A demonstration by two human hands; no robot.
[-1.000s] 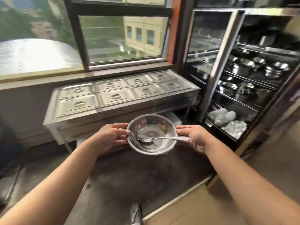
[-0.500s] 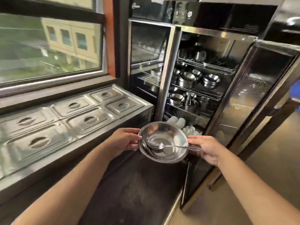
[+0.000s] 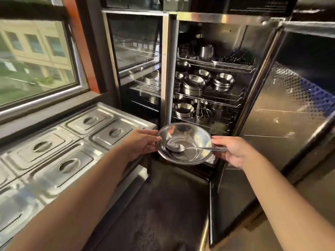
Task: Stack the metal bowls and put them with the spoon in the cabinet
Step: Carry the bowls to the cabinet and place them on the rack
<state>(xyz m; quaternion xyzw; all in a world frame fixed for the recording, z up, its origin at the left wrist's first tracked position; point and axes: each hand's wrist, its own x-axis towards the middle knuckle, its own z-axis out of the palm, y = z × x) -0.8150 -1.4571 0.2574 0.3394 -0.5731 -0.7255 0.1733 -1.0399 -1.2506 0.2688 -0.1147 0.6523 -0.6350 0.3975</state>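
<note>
Closer now to the open cabinet [image 3: 208,78], the person carries the stacked metal bowls [image 3: 184,143] level, left hand [image 3: 143,143] gripping one rim, right hand [image 3: 233,151] pinning the spoon [image 3: 192,148] handle at the other. Any tilt near the crowded wire shelves [image 3: 224,98] could send the spoon sliding out.

The view turns from the lidded counter [image 3: 76,142] toward the open cabinet [image 3: 208,84], which now fills the frame. The stacked bowls [image 3: 184,143] sit nearer its wire shelves [image 3: 208,98].
</note>
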